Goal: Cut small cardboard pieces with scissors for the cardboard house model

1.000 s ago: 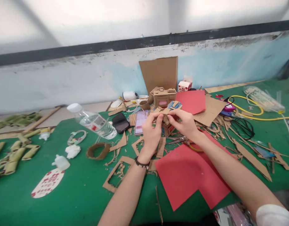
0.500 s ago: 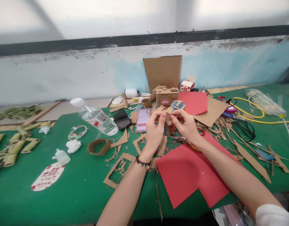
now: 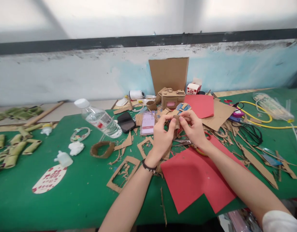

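Note:
Between the fingertips of both hands is a small brown cardboard piece [image 3: 177, 122], held above the cluttered middle of the table. My left hand [image 3: 163, 132] pinches it from the left, and my right hand [image 3: 192, 128] from the right. Fingers cover much of its outline. Just behind the hands stands a box-shaped cardboard model [image 3: 173, 99] with a pink window. Scissors [image 3: 183, 142] lie partly under my right wrist, on red paper [image 3: 184, 175]. Left of my left hand a phone [image 3: 148, 123] shows a timer screen.
A water bottle [image 3: 99, 119] leans at the left. Near it lie a black case [image 3: 126, 122], a cardboard ring [image 3: 102, 150] and a cut cardboard frame [image 3: 112, 185]. Rolled green pieces [image 3: 15, 154] sit far left. Cardboard scraps [image 3: 257, 164] and a yellow cable [image 3: 271, 116] spread across the right.
The cardboard piece has turned in my fingers and sits slightly lower. Both hands have shifted a little, with my thumbs closer together. The view has tilted slightly.

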The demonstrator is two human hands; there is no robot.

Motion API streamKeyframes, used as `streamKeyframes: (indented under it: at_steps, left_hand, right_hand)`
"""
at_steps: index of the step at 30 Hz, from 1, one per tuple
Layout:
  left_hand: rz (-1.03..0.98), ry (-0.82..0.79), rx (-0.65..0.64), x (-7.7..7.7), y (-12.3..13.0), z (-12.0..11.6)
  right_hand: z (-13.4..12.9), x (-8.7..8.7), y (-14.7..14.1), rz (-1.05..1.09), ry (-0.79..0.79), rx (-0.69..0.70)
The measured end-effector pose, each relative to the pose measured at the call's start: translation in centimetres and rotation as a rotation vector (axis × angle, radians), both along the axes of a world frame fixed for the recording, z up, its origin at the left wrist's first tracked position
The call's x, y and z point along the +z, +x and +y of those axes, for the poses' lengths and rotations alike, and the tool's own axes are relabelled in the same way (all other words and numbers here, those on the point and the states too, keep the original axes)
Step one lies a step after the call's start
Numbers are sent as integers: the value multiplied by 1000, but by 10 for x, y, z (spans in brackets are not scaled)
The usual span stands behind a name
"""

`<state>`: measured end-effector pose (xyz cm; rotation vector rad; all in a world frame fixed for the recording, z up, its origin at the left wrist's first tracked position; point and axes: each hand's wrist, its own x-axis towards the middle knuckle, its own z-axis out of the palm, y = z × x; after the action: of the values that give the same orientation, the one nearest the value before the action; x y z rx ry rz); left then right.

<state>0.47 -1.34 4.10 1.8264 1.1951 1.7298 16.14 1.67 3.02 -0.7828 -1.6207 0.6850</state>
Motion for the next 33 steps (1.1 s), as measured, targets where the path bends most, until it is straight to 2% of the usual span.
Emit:
streamKeyframes:
  at_steps: [4, 8, 11, 14, 16, 18, 21, 24, 27, 30, 33]
  left_hand:
    - [30, 3, 41, 1, 0, -1]
    - [31, 37, 90, -1, 1, -2]
    - [-48, 29, 140, -3, -1, 0]
    - [-226, -25, 70, -1, 0, 1]
    - [-304, -67, -15, 3, 2, -1]
    - [-341, -92, -74, 6, 6, -3]
    - [-401, -135, -137, 10, 10, -5]
    - [-443, -191, -165, 9, 11, -4]
    - [-471, -214, -166, 8, 9, -1]
    - [-504, -200, -157, 8, 5, 1]
    - [-541, -180, -130, 8, 2, 2]
  right_hand:
    - [-4, -2, -2, -92, 66, 51]
    - [-4, 8, 3, -251, 136, -21]
    - [-4, 26, 26, -513, 181, -64]
    - [-12, 35, 65, -862, 78, -109]
    - [-22, 30, 89, -1147, 19, -132]
    - [-30, 19, 104, -1369, 3, -99]
    - [-35, 2, 107, -1545, 2, -38]
    - [-29, -8, 98, -1615, 42, -5]
    - [-19, -15, 95, -1590, 111, -13]
    - [-14, -18, 104, -1468, 166, -5]
    - [-16, -15, 123, -1268, 82, 69]
